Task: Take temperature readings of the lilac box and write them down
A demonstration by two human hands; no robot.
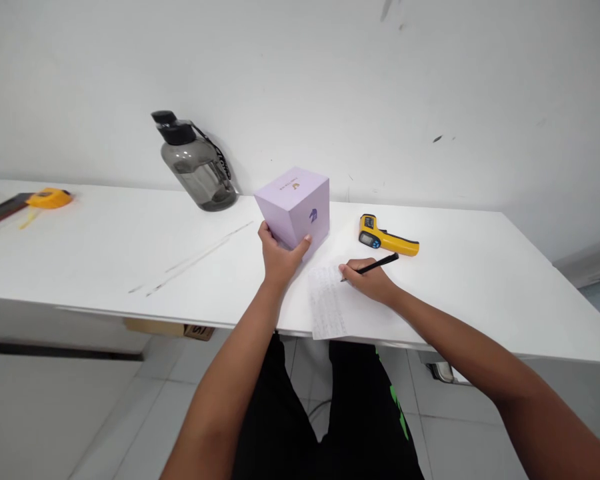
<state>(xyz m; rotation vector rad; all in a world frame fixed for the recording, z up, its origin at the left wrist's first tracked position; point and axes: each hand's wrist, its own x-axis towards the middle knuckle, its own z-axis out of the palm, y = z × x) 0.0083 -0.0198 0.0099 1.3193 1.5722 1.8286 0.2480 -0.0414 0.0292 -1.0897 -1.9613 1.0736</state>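
Observation:
A pale purple box (300, 203) with a small gold mark on top and a dark blue emblem on its side is gripped low by my left hand (283, 253), the thumb across one face. My right hand (367, 277) pinches a black pen (379, 264), its tip at a sheet of paper (327, 307). Rows of faint writing cover the paper's left part, and its near edge reaches the table's front edge. Just beyond my right hand lies a yellow and black infrared thermometer (393, 241).
A grey see-through water bottle (197, 170) with a black lid stands by the wall. Far left on the white table (95, 253) are an orange-yellow tape measure (50, 198) and a dark flat object (3, 210). Below the table edge, a cardboard box (165, 327) shows.

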